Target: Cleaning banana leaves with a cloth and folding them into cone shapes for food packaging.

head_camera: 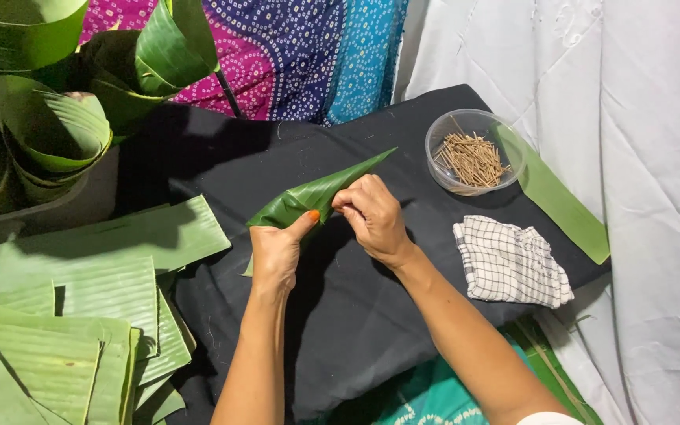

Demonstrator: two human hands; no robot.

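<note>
You have open black cloth (pixel 340 315) in front of and between your forearms. To your left, stacked leaf sheets (pixel 80 315) and rolled leaf cones (pixel 49 126) block the way. To your right, a bowl of sticks (pixel 472 153), a leaf strip (pixel 560 201) and a checked cloth (pixel 511 262) crowd the edge.

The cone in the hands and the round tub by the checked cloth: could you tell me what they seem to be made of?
Cone: fresh banana leaf by the look, glossy green with fine parallel ribs. Tub: probably clear plastic, since the thin sticks inside show through its wall.
</note>
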